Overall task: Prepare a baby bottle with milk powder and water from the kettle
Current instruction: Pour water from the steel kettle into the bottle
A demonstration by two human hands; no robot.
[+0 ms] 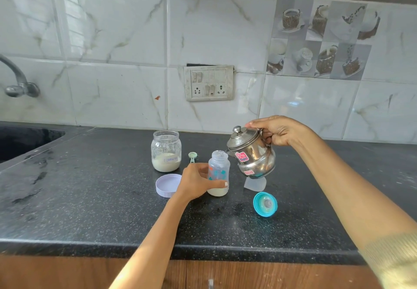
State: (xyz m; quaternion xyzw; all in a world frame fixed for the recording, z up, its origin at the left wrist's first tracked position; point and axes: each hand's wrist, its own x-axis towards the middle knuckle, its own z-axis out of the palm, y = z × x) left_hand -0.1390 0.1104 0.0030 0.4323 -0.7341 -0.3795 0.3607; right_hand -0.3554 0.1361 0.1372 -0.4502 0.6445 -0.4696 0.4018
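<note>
A clear baby bottle (218, 167) with orange and teal prints stands open on the black counter, white milk powder at its bottom. My left hand (195, 182) grips its lower part, thumb across the front. My right hand (278, 130) holds a small steel kettle (252, 153) by its handle, lifted and tilted left, spout at the bottle's mouth. An open glass jar (166, 151) of milk powder stands left of the bottle, a green scoop (192, 156) beside it.
The jar's lilac lid (168, 185) lies in front of the jar. The teal nipple ring (265, 204) and a clear cap (255, 185) lie right of the bottle. A sink (24, 140) and tap (18, 81) are at the left. The counter edge (203, 252) runs near me.
</note>
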